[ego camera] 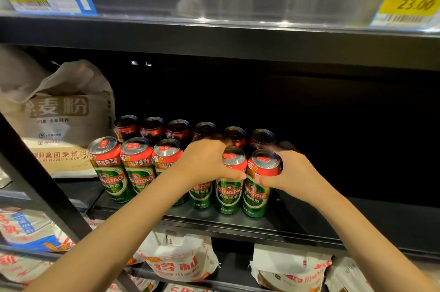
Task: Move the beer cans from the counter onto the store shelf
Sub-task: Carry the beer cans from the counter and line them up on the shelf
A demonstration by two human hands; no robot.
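Gripping two Tsingtao cans in the front row of the store shelf (238, 222), the left hand (204, 160) curls around one can (201, 193) and the right hand (289, 173) around the end can (258, 187). A careless release could knock over the can between them (229, 184).

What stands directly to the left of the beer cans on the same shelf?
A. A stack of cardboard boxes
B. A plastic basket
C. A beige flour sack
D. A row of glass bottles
C: a beige flour sack with printed characters stands against the left end of the rows of beer cans on the dark shelf, while the left hand and right hand grip cans at the right end.
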